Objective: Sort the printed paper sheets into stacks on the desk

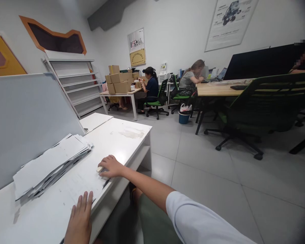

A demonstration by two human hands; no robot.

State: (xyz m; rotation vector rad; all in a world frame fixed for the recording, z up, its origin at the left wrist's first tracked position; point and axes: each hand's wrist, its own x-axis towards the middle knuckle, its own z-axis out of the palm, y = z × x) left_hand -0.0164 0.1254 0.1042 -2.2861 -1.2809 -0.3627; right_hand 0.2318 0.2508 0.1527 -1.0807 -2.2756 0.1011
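pale block (pixel 99 169) is resting on the white table (pixel 40 223), near its front edge, under the right hand (pixel 111 166); the right fingers are curling over it and gripping it. the left hand (pixel 79 217) is lying palm down on the white table, fingers extending straight. a paper stack (pixel 55 161) is lying before a grey panel (pixel 27 125).

Bright indoor light; glare on white desk (pixel 116 137); right corners darkened, edges stretched.
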